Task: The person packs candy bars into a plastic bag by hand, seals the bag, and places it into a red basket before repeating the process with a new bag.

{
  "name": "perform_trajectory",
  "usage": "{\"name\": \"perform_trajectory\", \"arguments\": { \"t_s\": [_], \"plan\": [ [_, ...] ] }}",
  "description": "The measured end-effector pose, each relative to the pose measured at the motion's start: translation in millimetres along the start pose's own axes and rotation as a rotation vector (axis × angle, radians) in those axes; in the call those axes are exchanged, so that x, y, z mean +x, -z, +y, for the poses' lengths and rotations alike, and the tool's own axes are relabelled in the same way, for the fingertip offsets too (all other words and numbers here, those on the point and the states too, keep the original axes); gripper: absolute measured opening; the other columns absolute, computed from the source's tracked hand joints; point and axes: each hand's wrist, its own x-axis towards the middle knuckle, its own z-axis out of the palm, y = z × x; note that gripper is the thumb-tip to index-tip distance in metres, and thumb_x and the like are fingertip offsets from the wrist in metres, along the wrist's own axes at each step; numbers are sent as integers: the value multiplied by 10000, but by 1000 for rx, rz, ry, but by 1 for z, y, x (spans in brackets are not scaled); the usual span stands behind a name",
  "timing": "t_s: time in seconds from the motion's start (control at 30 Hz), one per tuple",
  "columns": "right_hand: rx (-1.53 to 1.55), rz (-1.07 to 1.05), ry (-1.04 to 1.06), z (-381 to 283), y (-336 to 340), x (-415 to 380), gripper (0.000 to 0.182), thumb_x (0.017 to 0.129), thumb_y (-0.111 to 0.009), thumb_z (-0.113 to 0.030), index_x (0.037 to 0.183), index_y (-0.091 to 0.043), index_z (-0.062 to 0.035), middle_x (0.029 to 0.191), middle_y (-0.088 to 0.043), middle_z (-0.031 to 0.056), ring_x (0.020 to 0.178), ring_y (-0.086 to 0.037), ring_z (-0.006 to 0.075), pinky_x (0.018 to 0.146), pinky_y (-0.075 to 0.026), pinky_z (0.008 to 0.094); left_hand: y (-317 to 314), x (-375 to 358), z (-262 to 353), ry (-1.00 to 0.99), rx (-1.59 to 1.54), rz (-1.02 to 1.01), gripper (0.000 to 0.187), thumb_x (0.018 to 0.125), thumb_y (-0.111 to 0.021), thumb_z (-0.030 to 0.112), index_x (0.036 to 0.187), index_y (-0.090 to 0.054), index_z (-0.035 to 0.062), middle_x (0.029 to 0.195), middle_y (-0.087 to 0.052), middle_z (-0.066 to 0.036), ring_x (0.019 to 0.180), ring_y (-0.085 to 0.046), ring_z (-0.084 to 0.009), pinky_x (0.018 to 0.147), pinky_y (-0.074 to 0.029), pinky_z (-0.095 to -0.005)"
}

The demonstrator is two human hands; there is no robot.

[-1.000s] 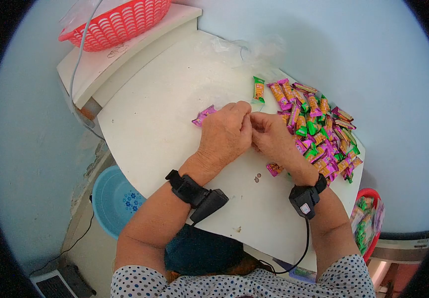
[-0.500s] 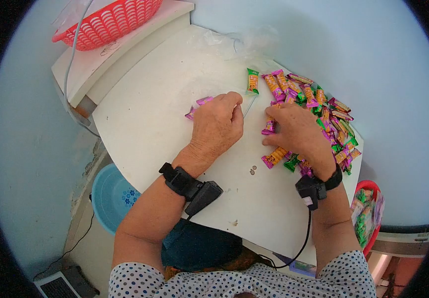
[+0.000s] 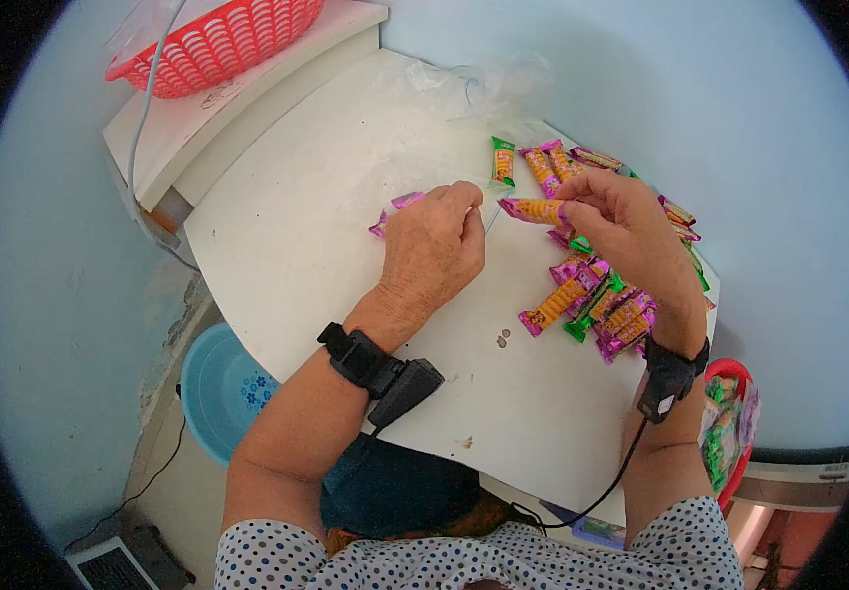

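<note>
My right hand [image 3: 621, 221] pinches one end of a purple-and-yellow wrapped snack bar [image 3: 535, 210], held level with its free end pointing left. Closed at the table's middle, my left hand [image 3: 432, 236] grips a clear plastic bag [image 3: 397, 175] by its edge; a blue strip shows by the fingers. Purple wrappers [image 3: 381, 224] show beside that hand, seemingly in the bag. A green-ended snack bar [image 3: 503, 162] stands apart beyond my hands. Around and under my right hand spreads a pile of purple and green snack bars [image 3: 554, 307], partly hidden by it.
Crumpled clear plastic [image 3: 503, 84] lies at the white table's [image 3: 287, 206] back edge against the wall. A red basket [image 3: 218, 49] sits on a shelf at upper left. On the floor side are a blue basin [image 3: 213, 393] and, at right, a red container [image 3: 734, 369] of packets.
My right hand has lifted a purple snack bar from the pile's left edge and turned it level, moving slightly up and right. My left hand has stayed nearly still.
</note>
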Motion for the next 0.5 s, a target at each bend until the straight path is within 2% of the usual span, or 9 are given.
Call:
{"name": "perform_trajectory", "arguments": {
  "t_s": [0.07, 0.17, 0.27, 0.37, 0.5],
  "plan": [
    [145, -57, -64, -3, -3, 3, 184, 918, -598, -182, 904, -635, -2, 747, -678, 38, 574, -551, 73, 520, -455, 261, 0, 0, 0, -5, 7, 9, 95, 809, -634, 25, 904, -634, 38, 718, -637, -141, 594, -626, -273, 567, -498, -380],
    [267, -78, -130, 0, -12, 8, 192, 941, -581, -193, 928, -627, -7, 742, -675, 24, 508, -496, 44, 449, -403, 230, -1, 1, -1, -5, 18, 34, 94, 812, -637, 29, 905, -633, 39, 712, -635, -142, 590, -626, -270, 560, -497, -376],
    [329, -72, -195, 6, -16, 14, 197, 951, -577, -197, 885, -637, -21, 691, -643, 3, 481, -473, 39, 412, -368, 219, -2, 1, -4, 38, 21, 41, 87, 820, -639, 38, 906, -632, 42, 712, -637, -145, 590, -627, -269, 556, -497, -371],
    [317, -98, -173, 10, -12, 14, 230, 950, -598, -217, 822, -644, -31, 650, -597, -28, 481, -458, 35, 413, -350, 218, -1, 1, -5, 75, 17, 50, 83, 828, -639, 44, 911, -633, 45, 716, -641, -145, 590, -629, -261, 557, -500, -365],
    [282, 7, -156, 18, -20, 17, 272, 942, -629, -246, 757, -642, -48, 618, -539, -56, 473, -431, 29, 412, -318, 217, 1, 1, 0, 104, 0, 35, 86, 835, -638, 44, 921, -637, 47, 718, -644, -140, 588, -627, -248, 560, -502, -360]
  ]
}}
